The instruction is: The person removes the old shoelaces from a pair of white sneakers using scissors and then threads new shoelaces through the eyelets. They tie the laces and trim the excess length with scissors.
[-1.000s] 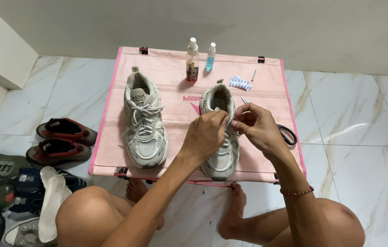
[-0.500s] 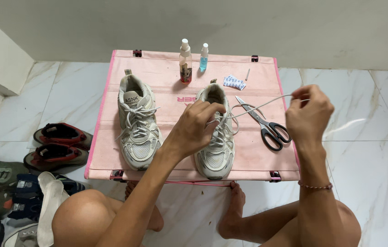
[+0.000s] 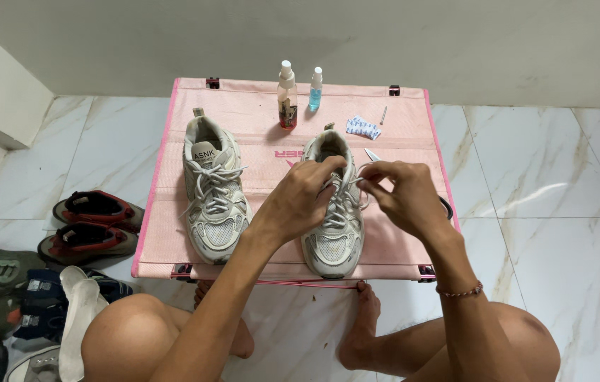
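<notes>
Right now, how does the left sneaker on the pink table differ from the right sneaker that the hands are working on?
The left sneaker lies untouched, while the right sneaker has the left hand resting on it and the right hand pinching its lace. The left sneaker's laces are crossed through all its eyelets with loose ends; the right sneaker's upper lacing is partly hidden by the hands. Both are pale grey-white, toes toward the person, on the pink table.
</notes>
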